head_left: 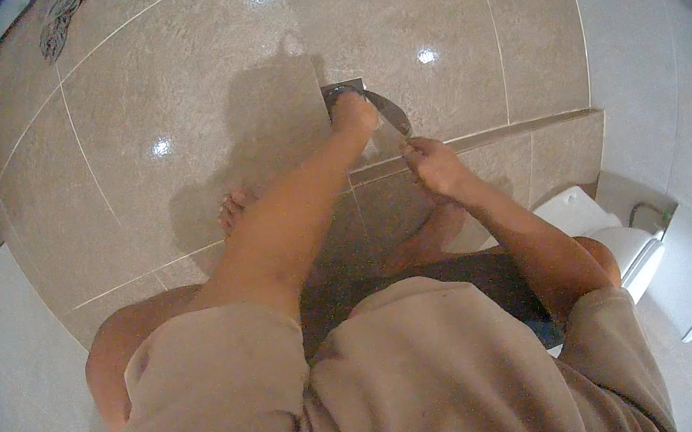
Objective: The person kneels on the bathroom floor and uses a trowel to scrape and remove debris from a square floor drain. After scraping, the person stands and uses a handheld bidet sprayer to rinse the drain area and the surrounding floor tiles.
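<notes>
A small dark square opening, which looks like a floor drain (330,92), is set in the beige tiled floor ahead of me. My left hand (355,114) reaches down over it, its fingers hidden by the back of the hand. Between my hands a thin, dark, curved-looking plate (389,111) with a pale lower edge is held tilted, just right of the opening. At its lower right end, my right hand (437,168) closes its fingers on it. What the left fingers touch cannot be made out.
A low tiled step (519,129) crosses the floor near my right hand. To the right stands a white toilet (639,254) by a pale wall. My bare foot (234,207) rests left of my left forearm. A dark shaggy mat (60,28) lies at the far left.
</notes>
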